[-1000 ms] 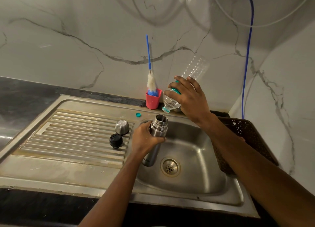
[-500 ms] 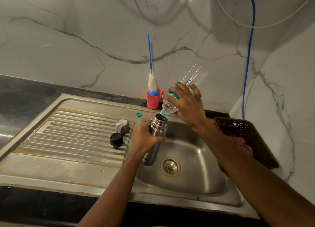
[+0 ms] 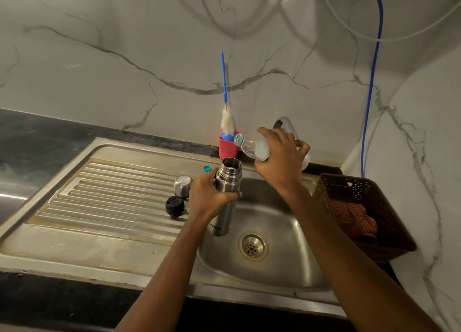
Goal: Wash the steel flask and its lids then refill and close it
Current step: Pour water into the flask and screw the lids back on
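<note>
**Open flask over the basin – spill is the main risk**

On the ribbed drainboard (image 3: 112, 189), left of the basin, the black lid (image 3: 174, 206) sits nearer and the steel lid (image 3: 183, 185) just beyond it, both well apart from the flask's mouth. They could be knocked along the ribs when reached for.

The left hand (image 3: 209, 197) wraps its fingers round the upper body of the flask (image 3: 228, 187), holding it at the left edge of the sink (image 3: 274, 276). The flask stands near upright: long axis close to vertical, open mouth up and leaning slightly far, base hanging over the basin. Uncapped and likely wet, it could slip in a one-handed grip or slop water out if tipped while the hand shifts.

Up and right, the plastic bottle (image 3: 252, 147) lies almost level, neck pointing left – not over the flask's mouth. The right hand (image 3: 282, 154) curls round its body. Any leftover water would dribble beside the flask.
</note>
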